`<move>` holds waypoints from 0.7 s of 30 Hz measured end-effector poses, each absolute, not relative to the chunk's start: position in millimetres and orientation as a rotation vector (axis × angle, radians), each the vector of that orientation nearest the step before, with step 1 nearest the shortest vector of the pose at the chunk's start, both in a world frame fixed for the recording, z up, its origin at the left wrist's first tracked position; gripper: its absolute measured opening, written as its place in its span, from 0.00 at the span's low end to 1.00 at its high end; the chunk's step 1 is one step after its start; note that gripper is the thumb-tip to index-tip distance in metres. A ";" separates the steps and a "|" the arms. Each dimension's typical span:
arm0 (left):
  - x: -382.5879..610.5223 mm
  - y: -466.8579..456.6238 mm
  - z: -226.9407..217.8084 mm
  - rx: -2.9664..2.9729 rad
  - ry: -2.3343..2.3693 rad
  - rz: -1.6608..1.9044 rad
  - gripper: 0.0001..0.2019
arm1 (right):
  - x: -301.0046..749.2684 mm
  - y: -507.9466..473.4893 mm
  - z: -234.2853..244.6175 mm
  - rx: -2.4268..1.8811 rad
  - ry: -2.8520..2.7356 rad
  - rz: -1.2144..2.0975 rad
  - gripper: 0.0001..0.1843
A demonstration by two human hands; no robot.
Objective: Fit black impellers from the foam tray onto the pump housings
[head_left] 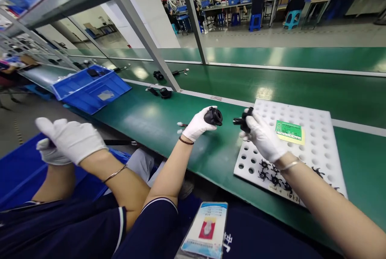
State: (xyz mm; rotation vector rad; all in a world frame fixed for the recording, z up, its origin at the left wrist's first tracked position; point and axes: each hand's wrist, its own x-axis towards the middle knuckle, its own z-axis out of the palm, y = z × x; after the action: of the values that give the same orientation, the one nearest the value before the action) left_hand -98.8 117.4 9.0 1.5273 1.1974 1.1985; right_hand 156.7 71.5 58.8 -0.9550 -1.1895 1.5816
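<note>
In the head view my left hand (198, 125), in a white glove, is closed around a black round pump-like housing (214, 116), its circular opening turned to the right. A cable with a white connector (181, 125) shows behind that wrist. To the right, my gloved right hand (265, 136) grips a black part with a short shaft (241, 121) pointing at the housing; the two parts are apart. Below my right forearm, several small black bladed impellers (275, 179) sit in a white foam tray (324, 130) with rows of round holes.
A green label (289, 131) lies on the tray. Blue bins (93, 90) stand at the left of the green bench (150, 110). Black cabled parts (164, 93) lie near a metal post (141, 29). A co-worker's gloved hands (72, 140) are close on my left.
</note>
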 end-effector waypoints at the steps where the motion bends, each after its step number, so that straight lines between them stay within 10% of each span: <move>1: -93.1 107.5 13.9 1.536 1.181 1.178 0.42 | 147.0 77.6 57.9 -1.002 -1.244 1.523 0.35; 13: -50.9 99.6 45.9 1.374 0.913 1.285 0.34 | 148.6 77.6 72.5 -1.202 -1.852 0.788 0.46; 21: -23.5 242.4 146.3 1.148 0.713 1.685 0.16 | 278.3 60.6 80.2 -1.371 -1.420 0.818 0.33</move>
State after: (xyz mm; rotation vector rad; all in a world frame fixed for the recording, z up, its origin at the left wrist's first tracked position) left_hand -23.5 242.4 146.3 1.1483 0.7130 1.6848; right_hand 278.3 60.6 80.2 -1.3709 -1.4197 0.8176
